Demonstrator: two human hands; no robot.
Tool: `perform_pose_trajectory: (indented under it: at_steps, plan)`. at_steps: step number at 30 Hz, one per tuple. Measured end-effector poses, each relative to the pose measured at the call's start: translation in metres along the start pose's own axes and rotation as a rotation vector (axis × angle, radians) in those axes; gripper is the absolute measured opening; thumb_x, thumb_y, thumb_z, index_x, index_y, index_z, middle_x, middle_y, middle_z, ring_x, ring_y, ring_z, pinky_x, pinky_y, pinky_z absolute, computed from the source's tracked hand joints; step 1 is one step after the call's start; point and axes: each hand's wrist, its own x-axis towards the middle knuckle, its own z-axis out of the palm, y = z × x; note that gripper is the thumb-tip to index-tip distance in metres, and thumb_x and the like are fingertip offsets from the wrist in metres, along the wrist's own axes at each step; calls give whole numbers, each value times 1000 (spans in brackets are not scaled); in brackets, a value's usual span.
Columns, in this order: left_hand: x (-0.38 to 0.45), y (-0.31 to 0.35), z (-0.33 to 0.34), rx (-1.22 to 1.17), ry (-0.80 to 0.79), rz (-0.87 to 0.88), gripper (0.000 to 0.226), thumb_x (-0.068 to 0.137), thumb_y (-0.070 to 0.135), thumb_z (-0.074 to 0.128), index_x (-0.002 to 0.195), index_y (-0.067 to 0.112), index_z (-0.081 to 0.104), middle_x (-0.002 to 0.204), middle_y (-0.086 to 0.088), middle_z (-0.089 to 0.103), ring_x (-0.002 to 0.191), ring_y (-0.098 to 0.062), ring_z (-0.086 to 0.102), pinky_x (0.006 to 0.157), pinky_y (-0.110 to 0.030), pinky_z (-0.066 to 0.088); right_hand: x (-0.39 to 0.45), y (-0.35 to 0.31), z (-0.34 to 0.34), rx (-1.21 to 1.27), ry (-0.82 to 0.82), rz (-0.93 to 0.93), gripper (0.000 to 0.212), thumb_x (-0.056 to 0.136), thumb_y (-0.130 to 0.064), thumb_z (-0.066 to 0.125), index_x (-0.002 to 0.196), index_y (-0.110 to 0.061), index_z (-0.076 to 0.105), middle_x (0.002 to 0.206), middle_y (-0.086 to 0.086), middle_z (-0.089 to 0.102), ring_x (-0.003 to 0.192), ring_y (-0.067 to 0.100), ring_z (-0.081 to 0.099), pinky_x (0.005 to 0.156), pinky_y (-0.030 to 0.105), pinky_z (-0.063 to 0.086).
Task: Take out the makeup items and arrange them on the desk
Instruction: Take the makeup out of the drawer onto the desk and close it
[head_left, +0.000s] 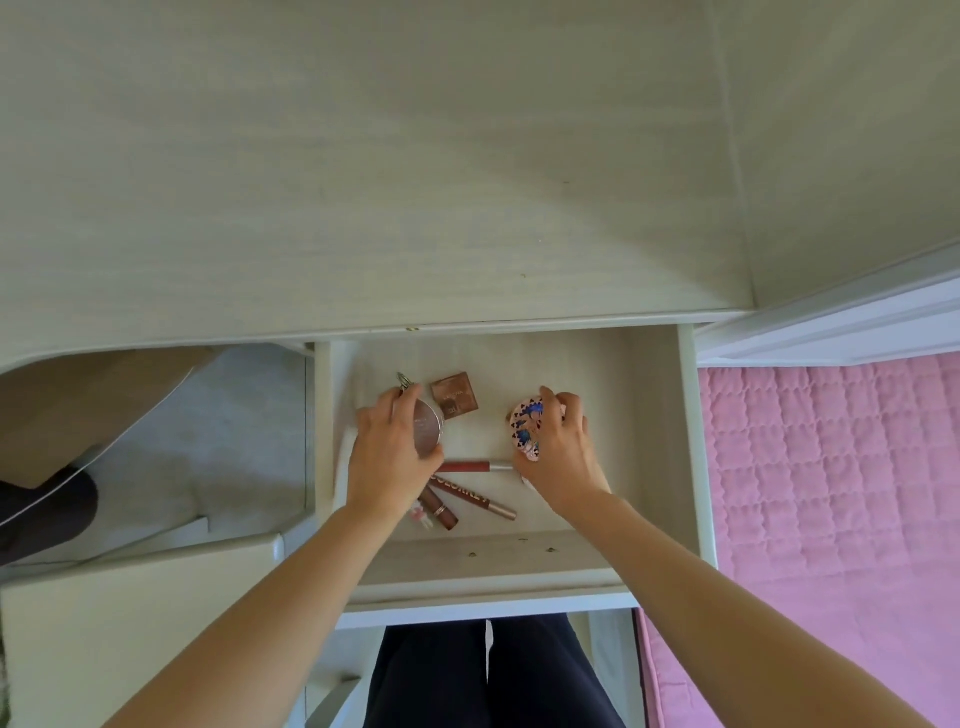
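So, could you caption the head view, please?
Left hand grips a round compact, right hand a patterned case, in the open drawer.

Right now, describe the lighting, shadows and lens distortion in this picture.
Head view: soft daylight, with broad diagonal shadows across the pale wooden desk top; wide-angle bending curves the white open drawer's edges; detail is slightly soft, so the round brown compact's label is unreadable.

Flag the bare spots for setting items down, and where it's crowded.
Desk top above the open drawer is bare all across. Inside the drawer, the right strip between the right hand and right wall is bare, as is the front strip. Crowded: left-centre, around the left hand, square palette and lip tubes.
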Motion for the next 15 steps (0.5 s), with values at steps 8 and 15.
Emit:
perform_pose_trajectory:
  at_steps: [8, 15]
  plan:
    - [-35, 15, -49, -136, 146, 104, 76, 71, 33, 78, 137, 23, 40, 133, 2, 45, 113, -22, 39, 82, -27, 46, -40, -46, -37, 230, 148, -66, 83, 76, -16, 72, 144, -10, 26, 130, 10, 28, 121, 28, 38, 97, 38, 49]
    - [-28, 12, -111, -218, 301, 132, 81, 67, 30, 80, 137, 22, 41, 132, 3, 45, 111, -20, 37, 89, -25, 36, -39, -109, -69, 266, 243, -145, 79, 76, -22, 68, 144, -20, 26, 126, 0, 25, 118, 23, 35, 91, 33, 51]
